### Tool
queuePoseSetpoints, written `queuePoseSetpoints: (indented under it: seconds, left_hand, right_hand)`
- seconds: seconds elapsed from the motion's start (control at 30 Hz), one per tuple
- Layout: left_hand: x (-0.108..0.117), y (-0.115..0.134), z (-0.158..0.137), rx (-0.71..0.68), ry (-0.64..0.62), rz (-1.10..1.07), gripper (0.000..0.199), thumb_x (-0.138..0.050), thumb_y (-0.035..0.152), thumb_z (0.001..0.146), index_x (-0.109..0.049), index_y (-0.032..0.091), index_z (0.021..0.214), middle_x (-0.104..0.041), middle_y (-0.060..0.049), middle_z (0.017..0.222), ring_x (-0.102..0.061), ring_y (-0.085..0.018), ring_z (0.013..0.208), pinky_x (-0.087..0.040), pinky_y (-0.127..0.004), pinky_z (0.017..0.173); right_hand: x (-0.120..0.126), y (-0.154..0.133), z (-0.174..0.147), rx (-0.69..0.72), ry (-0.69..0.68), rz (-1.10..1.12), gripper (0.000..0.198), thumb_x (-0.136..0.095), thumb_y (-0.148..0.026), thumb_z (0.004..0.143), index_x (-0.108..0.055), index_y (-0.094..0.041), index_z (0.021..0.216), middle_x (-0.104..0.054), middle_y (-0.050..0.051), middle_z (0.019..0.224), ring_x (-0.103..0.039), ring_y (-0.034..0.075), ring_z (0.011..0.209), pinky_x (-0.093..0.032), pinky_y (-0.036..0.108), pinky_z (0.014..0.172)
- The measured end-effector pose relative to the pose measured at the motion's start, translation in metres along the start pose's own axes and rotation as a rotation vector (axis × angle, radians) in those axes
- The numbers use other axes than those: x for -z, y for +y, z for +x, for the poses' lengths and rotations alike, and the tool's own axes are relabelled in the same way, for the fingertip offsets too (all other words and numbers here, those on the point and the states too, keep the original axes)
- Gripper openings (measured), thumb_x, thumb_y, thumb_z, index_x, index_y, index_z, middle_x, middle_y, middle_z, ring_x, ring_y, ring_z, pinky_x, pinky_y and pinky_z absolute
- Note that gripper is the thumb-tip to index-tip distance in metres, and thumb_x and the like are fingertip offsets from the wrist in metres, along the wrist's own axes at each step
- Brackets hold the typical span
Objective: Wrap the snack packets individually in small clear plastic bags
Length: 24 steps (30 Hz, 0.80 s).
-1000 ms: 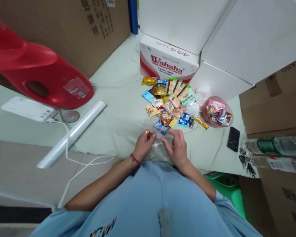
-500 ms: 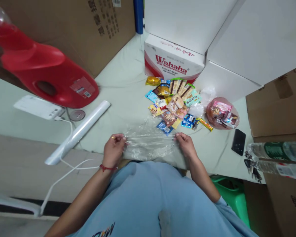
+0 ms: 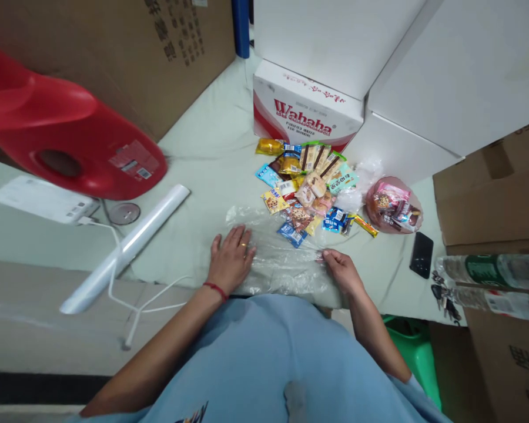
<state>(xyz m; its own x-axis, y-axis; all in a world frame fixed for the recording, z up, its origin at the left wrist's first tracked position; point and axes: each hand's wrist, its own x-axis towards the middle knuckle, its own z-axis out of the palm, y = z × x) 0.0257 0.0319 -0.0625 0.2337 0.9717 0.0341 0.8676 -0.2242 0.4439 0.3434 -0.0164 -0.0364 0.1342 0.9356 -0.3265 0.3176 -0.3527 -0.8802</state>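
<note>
A clear plastic bag [image 3: 286, 267] lies spread on the pale cloth at the table's near edge. My left hand [image 3: 233, 258], wearing a ring and a red wrist string, rests palm down with fingers spread on the bag's left part. At the bag's right side, my right hand [image 3: 342, 270] pinches its edge between thumb and fingers. Just beyond the bag is a pile of wrapped snacks [image 3: 312, 191]. Its nearest piece, a blue snack packet [image 3: 292, 234], touches or lies close to the bag's far edge; I cannot tell which.
A pink round dish [image 3: 370, 217] holds more snacks at the right, near a black phone [image 3: 421, 255], keys [image 3: 443, 296] and plastic bottles [image 3: 506, 270]. A Wahaha carton [image 3: 306, 114] stands behind. On the left are a red jug [image 3: 83, 141], a white tube-shaped roll [image 3: 127, 247] and a cable.
My left hand has let go of the bag's left edge and moved right, flattening onto the plastic. The right hand keeps its pinch. The bag now lies flatter, and the view has shifted slightly.
</note>
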Motion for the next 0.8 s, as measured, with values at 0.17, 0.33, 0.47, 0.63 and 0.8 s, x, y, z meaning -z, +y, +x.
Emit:
queuePoseSetpoints:
  seconds: [0.17,0.33,0.47,0.63,0.8]
  left_hand:
    - [-0.010,-0.006,-0.004,-0.041,-0.033,0.048,0.054,-0.037,0.039,0.105,-0.052,0.026,0.155,-0.040,-0.015,0.169,-0.036,-0.034,0.157,-0.013,-0.068,0.126]
    - [-0.013,-0.007,-0.007,-0.096,-0.040,0.094,0.058,-0.041,0.043,0.104,-0.047,0.026,0.159,-0.035,-0.017,0.171,-0.033,-0.035,0.159,-0.010,-0.070,0.126]
    - [-0.013,-0.009,-0.010,-0.110,-0.030,0.097,0.057,-0.039,0.043,0.105,-0.048,0.024,0.158,-0.035,-0.017,0.171,-0.034,-0.035,0.158,-0.010,-0.070,0.126]
    - [-0.011,-0.012,-0.023,-0.086,0.002,0.056,0.060,-0.039,0.047,0.105,-0.043,0.026,0.161,-0.037,-0.016,0.170,-0.039,-0.035,0.156,-0.006,-0.069,0.127]
    - [-0.011,-0.014,-0.026,-0.078,-0.004,0.025,0.058,-0.035,0.044,0.106,-0.043,0.027,0.162,-0.036,-0.015,0.170,-0.037,-0.033,0.157,-0.003,-0.068,0.128]
  right_hand:
    - [0.048,-0.008,0.020,0.048,0.148,-0.137,0.044,-0.064,-0.062,0.089,-0.074,-0.020,0.085,-0.071,0.003,0.076,-0.059,0.020,0.070,-0.047,0.032,0.067]
    - [0.042,-0.055,0.101,0.371,0.237,-0.513,0.035,-0.064,-0.042,0.091,-0.074,-0.018,0.115,-0.075,0.012,0.107,-0.064,0.028,0.093,-0.051,0.043,0.091]
    - [0.010,-0.089,0.160,0.549,0.220,-0.819,0.055,-0.069,-0.028,0.087,-0.063,-0.011,0.139,-0.065,0.021,0.136,-0.053,0.037,0.126,-0.041,0.051,0.113]
    - [0.010,-0.105,0.168,0.507,0.293,-0.659,0.041,-0.051,-0.035,0.100,-0.067,-0.016,0.133,-0.071,0.016,0.128,-0.061,0.032,0.117,-0.047,0.048,0.107]
    - [0.016,-0.102,0.108,0.423,0.049,-0.218,0.051,-0.049,-0.060,0.101,-0.070,-0.023,0.128,-0.075,0.007,0.117,-0.069,0.025,0.101,-0.057,0.038,0.087]
